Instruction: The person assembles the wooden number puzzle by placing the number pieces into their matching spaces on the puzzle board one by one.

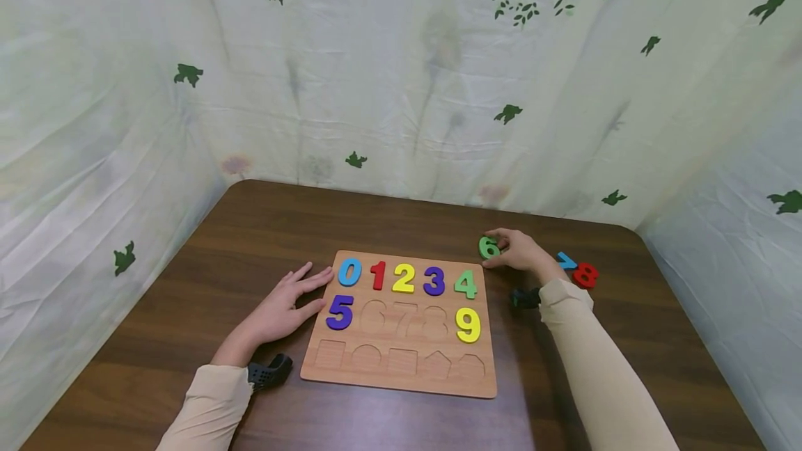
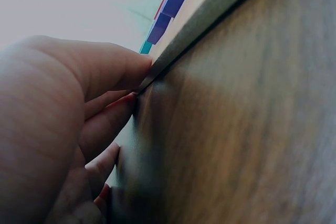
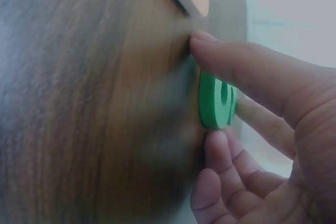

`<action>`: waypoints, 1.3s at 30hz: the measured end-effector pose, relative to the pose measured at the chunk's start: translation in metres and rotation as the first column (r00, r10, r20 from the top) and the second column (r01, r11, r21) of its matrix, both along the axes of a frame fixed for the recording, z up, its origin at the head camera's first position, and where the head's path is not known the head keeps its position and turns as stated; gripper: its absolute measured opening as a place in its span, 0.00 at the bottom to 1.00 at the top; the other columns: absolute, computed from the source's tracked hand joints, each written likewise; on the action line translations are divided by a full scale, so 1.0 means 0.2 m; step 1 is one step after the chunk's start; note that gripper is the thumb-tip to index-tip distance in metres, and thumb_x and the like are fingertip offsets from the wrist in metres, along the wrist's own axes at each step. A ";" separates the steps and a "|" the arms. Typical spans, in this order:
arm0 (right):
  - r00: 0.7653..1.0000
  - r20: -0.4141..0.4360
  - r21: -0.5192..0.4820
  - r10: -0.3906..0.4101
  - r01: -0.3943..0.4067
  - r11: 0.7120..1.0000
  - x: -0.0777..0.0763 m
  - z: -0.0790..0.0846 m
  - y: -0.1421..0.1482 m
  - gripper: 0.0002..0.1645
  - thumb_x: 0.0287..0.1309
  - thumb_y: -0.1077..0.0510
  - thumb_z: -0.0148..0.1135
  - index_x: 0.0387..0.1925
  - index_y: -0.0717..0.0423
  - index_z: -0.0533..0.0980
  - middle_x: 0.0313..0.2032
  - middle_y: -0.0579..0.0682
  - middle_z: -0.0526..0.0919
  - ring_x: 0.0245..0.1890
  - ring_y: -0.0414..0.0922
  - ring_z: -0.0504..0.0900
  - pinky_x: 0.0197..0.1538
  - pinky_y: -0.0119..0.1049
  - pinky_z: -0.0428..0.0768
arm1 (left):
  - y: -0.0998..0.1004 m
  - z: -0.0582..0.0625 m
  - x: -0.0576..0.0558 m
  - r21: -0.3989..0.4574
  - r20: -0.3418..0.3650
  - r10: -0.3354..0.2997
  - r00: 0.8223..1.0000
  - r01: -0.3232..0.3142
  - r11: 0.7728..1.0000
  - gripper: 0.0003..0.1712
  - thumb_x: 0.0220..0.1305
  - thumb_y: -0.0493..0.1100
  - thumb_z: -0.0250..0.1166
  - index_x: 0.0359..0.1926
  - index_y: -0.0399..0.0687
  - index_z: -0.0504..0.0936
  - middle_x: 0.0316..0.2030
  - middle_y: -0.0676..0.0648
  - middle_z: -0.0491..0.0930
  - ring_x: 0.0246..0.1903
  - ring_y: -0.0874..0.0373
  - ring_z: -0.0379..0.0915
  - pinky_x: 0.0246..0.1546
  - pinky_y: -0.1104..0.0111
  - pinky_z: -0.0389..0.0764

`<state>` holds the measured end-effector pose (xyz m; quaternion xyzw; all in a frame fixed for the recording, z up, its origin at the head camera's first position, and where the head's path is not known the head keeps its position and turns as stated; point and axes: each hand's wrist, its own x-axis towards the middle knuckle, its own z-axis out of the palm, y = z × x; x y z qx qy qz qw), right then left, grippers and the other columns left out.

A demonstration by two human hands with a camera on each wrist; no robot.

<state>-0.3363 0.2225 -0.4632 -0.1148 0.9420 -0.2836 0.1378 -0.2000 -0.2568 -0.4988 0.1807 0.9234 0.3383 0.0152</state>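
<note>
– What is sitting in the wooden board [image 1: 395, 380]?
– Purple 5 [image 1: 342, 309], 0 [image 1: 341, 273], 1 [image 1: 378, 277], 2 [image 1: 405, 280], 3 [image 1: 437, 280], 4 [image 1: 465, 289] and 9 [image 1: 477, 326].
– And around it?
– The left hand [image 1: 285, 305], fingers extended, is touching its edge; the right hand [image 1: 521, 254] is pinching green 6 [image 1: 482, 248] beside its corner, while 8 [image 1: 585, 275] and 7 [image 1: 567, 261] are lying farther right.

A brown table [image 1: 357, 213] bears a number board [image 1: 401, 339], blue 7 [image 1: 567, 261], red 8 [image 1: 585, 275].

Flat on the table [image 1: 301, 214], between left hand [image 1: 285, 308] at its left edge and right hand [image 1: 521, 254] around the 6 [image 1: 482, 248] just beyond its back right corner: the board [image 1: 407, 383]. On its back row, left to right, 0 [image 1: 341, 272], 1 [image 1: 379, 275], 2 [image 1: 406, 278], 3 [image 1: 437, 281], 4 [image 1: 466, 286]; before these, 5 [image 1: 341, 311] at left, 9 [image 1: 468, 326] at right. Right of the right hand, 7 [image 1: 566, 261], with 8 [image 1: 585, 275] just beside, nearer and farther right.
</note>
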 end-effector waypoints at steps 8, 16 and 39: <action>0.999 -0.019 -0.073 -0.031 0.029 0.997 0.01 -0.04 0.02 0.42 0.64 0.54 0.77 0.74 0.64 0.71 0.51 0.62 0.81 0.49 0.54 0.77 0.51 0.43 0.80 | 0.00 -0.01 0.00 0.001 0.005 0.004 1.000 -0.004 1.000 0.33 0.76 0.45 0.66 0.78 0.45 0.73 0.79 0.38 0.69 0.83 0.28 0.45 0.80 0.28 0.42; 0.996 -0.043 -0.110 -0.080 0.075 0.991 0.02 -0.07 0.03 0.40 0.64 0.53 0.78 0.71 0.63 0.74 0.52 0.61 0.81 0.49 0.53 0.77 0.53 0.45 0.79 | -0.01 -0.02 -0.01 -0.006 0.005 0.005 1.000 -0.005 1.000 0.33 0.76 0.46 0.67 0.78 0.47 0.73 0.79 0.39 0.69 0.83 0.29 0.45 0.80 0.28 0.42; 0.987 -0.076 -0.113 -0.144 0.135 0.984 0.14 -0.05 -0.01 0.42 0.64 0.45 0.77 0.71 0.65 0.74 0.64 0.65 0.81 0.58 0.59 0.83 0.61 0.54 0.85 | -0.01 -0.02 -0.01 -0.005 0.015 0.011 1.000 -0.011 1.000 0.34 0.76 0.47 0.67 0.78 0.47 0.73 0.79 0.40 0.69 0.84 0.29 0.45 0.81 0.29 0.42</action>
